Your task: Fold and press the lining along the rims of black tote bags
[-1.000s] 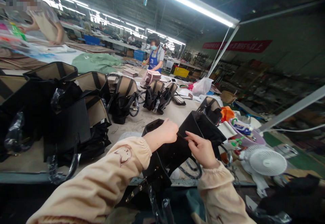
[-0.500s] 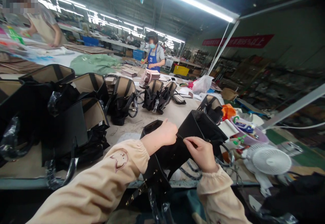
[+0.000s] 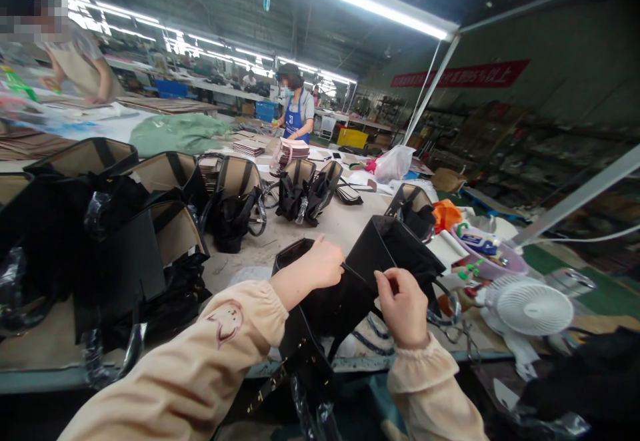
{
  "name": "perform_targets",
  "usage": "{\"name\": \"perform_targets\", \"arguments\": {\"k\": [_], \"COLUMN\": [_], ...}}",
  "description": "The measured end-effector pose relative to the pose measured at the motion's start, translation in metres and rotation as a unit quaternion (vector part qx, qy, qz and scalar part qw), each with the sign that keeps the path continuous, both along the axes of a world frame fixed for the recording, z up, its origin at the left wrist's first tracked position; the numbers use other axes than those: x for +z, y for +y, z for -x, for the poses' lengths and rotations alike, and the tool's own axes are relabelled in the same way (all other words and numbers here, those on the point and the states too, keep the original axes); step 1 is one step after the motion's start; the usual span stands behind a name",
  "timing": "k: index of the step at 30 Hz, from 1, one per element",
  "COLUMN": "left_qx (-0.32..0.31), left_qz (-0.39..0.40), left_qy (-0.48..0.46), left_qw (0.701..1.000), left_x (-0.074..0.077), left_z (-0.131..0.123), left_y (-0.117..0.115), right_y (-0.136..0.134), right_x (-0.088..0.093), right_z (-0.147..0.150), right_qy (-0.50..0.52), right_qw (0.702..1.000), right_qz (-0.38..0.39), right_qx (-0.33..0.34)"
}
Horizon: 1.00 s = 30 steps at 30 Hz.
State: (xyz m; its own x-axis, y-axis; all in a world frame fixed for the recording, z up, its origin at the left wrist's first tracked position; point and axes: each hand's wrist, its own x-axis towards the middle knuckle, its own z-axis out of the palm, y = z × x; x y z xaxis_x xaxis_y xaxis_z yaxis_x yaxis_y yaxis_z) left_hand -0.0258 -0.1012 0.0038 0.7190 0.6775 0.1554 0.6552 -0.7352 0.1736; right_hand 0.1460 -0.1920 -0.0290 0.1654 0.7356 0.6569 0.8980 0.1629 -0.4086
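Note:
In front of me, at the table's edge, a black handbag stands with its mouth up. A strap with gold-coloured studs and plastic-wrapped handles hang from it over the edge. My left hand is closed on the bag's upper rim, and the wrist crosses the opening. Just to the right, my right hand is pinched, thumb against forefinger, by the black side panel. Whatever sits between those fingertips is too small to make out. A second black bag stands close behind, beside my right hand.
Several black bags with tan linings, one a large bag, crowd the table's left. To the right are a white fan, a purple basin and an orange cloth. A co-worker in a blue apron stands across the table.
My right hand has drawn a little to the right, away from my left hand. The left hand keeps its place on the rim. The whole view has shifted slightly.

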Motion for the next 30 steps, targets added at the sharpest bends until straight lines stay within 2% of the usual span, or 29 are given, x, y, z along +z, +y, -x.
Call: {"name": "perform_targets", "arguments": {"k": [2, 4, 7, 10, 17, 24, 30], "left_qx": [-0.003, -0.008, -0.016, -0.035, -0.102, -0.103, -0.115], "left_qz": [0.001, -0.002, -0.007, -0.004, 0.01, -0.006, 0.007], "left_qy": [0.002, 0.004, 0.006, 0.007, -0.044, -0.06, -0.069], "left_qw": [1.0, 1.0, 1.0, 0.999, 0.994, 0.993, 0.991], "left_x": [0.0, 0.0, -0.001, 0.0, 0.004, -0.002, -0.001], "left_z": [0.0, 0.0, 0.002, 0.008, 0.029, 0.024, 0.024], "left_y": [0.001, 0.001, 0.004, 0.008, 0.024, 0.029, 0.026], "right_y": [0.0, 0.003, 0.01, 0.018, 0.021, 0.024, 0.027], "right_x": [0.001, 0.0, -0.004, -0.011, -0.02, -0.025, -0.028], "right_z": [0.001, 0.005, 0.013, 0.016, 0.004, 0.001, -0.003], "right_qy": [0.068, 0.089, 0.011, -0.039, -0.034, -0.058, -0.074], "right_qw": [0.997, 0.993, 0.99, 0.99, 0.989, 0.99, 0.99], "right_qz": [-0.005, 0.029, 0.082, 0.082, 0.076, 0.065, 0.069], "right_qx": [0.022, 0.075, 0.116, 0.11, 0.125, 0.11, 0.098]}}
